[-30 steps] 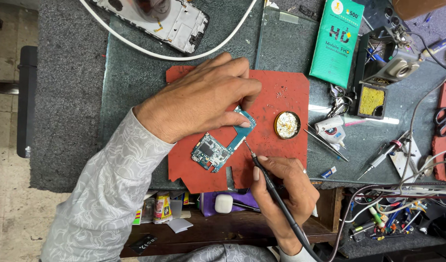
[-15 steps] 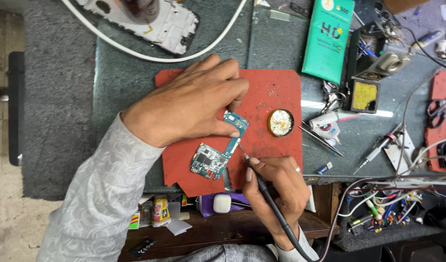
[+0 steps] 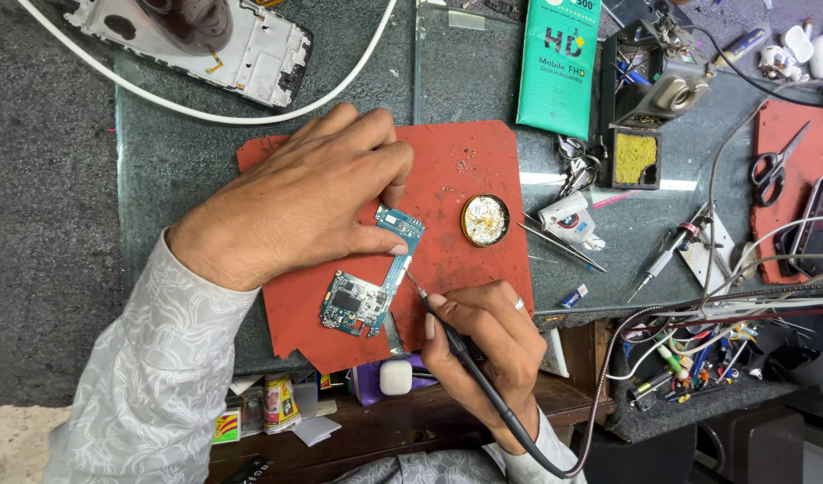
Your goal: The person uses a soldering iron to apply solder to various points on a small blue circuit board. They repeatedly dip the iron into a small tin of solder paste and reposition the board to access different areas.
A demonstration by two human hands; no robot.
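Observation:
A small blue-green circuit board (image 3: 372,285) lies on a red work mat (image 3: 465,188). My left hand (image 3: 299,202) rests palm down over the mat, its thumb and fingers pressing the board's upper end. My right hand (image 3: 487,345) grips a black soldering iron (image 3: 447,336) like a pen. The iron's tip touches the board's right edge just below my left thumb. Its cable runs down past my wrist.
A round tin of brass wool (image 3: 485,220) sits on the mat's right side. Tweezers (image 3: 564,244), a yellow sponge holder (image 3: 635,159), a teal box (image 3: 559,64), a screwdriver (image 3: 662,255), scissors (image 3: 774,170) and tangled wires lie to the right. A phone frame (image 3: 205,45) lies at top left.
Both hands stay in place on the board and iron. The view has shifted slightly; the iron's tip keeps to the board's right edge.

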